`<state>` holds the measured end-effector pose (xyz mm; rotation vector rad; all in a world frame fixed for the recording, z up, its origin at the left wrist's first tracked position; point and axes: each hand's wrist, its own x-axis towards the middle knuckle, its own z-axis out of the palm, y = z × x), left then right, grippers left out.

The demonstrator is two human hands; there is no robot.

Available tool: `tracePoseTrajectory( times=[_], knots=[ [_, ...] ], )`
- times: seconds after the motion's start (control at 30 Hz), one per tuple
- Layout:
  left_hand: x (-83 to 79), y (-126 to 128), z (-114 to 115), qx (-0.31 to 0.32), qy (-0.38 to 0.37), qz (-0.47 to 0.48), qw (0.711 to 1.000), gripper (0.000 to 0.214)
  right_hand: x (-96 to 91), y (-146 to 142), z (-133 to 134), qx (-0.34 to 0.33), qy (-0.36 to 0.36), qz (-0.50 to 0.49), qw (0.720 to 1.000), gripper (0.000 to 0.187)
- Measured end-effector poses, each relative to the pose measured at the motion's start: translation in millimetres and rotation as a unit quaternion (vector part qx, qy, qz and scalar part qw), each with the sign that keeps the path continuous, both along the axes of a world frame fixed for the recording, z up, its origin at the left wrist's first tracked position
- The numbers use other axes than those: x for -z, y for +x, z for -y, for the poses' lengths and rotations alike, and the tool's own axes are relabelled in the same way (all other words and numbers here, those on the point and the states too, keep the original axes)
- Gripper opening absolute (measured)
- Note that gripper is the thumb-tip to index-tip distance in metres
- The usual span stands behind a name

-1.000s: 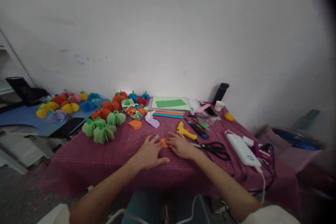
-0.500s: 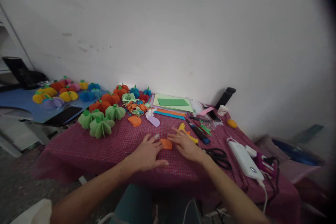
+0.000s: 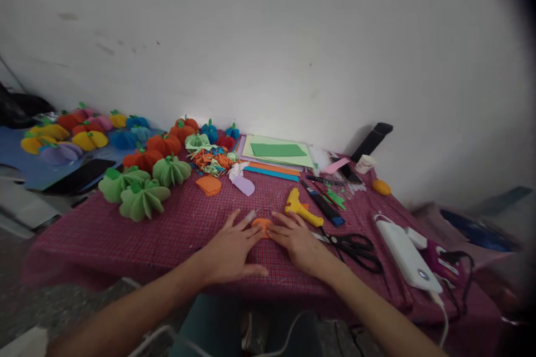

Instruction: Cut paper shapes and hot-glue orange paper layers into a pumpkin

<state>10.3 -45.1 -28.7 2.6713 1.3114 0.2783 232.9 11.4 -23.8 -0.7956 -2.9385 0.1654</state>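
Observation:
A small orange paper piece lies flat on the checked maroon cloth between my hands. My left hand rests palm down with its fingers spread, the fingertips at the paper's left edge. From the other side my right hand lies flat, its fingertips on the paper's right edge. Just beyond the right hand is a yellow glue gun. Black-handled scissors lie to its right, the blades partly hidden. Farther back are a stack of orange cut pieces and a lilac piece.
Green paper pumpkins and orange ones stand at the left. Behind are shredded paper and coloured sheets. A utility knife, a paper cup, a white power bank and a purple power strip with cables are at right.
My right hand has shifted off the glue gun's side, which now shows more fully. Both hands stay flat at the orange paper. The whole view has tilted and moved slightly.

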Motion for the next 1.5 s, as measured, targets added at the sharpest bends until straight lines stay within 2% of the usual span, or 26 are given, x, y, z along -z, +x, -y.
tracePoseTrajectory(
  times=[0.27, 0.5, 0.77, 0.93, 1.0, 1.1, 1.17, 1.27, 1.37, 1.5],
  knots=[
    [-2.0, -3.2, -3.8, 0.003, -0.039, -0.012, 0.999, 0.081, 2.7, 5.2, -6.4, -0.037, 0.010, 0.017, 0.999, 0.048],
    [-0.2, -2.9, -5.8, 0.006, -0.050, -0.019, 0.999, 0.082, -4.4, 1.2, -3.5, -0.041, 0.000, 0.024, 0.999, 0.049],
    [1.0, -3.8, -3.0, 0.005, -0.036, -0.022, 0.999, 0.077, -5.3, 1.4, 0.3, -0.027, 0.014, 0.030, 0.999, 0.042],
    [0.2, -0.5, -1.3, -0.013, -0.009, -0.014, 1.000, 0.074, -12.0, 5.9, 9.1, 0.015, 0.030, -0.008, 0.999, 0.040],
    [-3.7, 3.3, -0.6, -0.020, 0.008, -0.008, 1.000, 0.072, -16.9, 13.2, 6.6, 0.058, 0.044, -0.045, 0.996, 0.042],
    [-11.2, 14.4, 7.6, -0.057, 0.053, -0.005, 0.997, 0.065, -25.6, 33.9, -8.7, 0.160, 0.072, -0.101, 0.979, 0.042],
    [-13.6, 25.7, 20.1, -0.113, 0.077, -0.015, 0.991, 0.055, -30.6, 50.4, -23.6, 0.218, 0.058, -0.101, 0.969, 0.039],
    [-9.0, 44.6, 43.5, -0.136, 0.041, -0.056, 0.988, 0.036, -33.0, 68.0, -44.3, 0.276, 0.035, -0.081, 0.957, 0.040],
    [-0.2, 58.9, 56.9, -0.153, 0.037, -0.075, 0.985, 0.035, -28.3, 68.0, -55.6, 0.273, 0.014, -0.026, 0.962, 0.045],
    [2.7, 68.7, 50.2, -0.191, 0.043, -0.074, 0.978, 0.036, -18.4, 49.7, -59.5, 0.246, 0.007, 0.062, 0.967, 0.057]
  ],
)
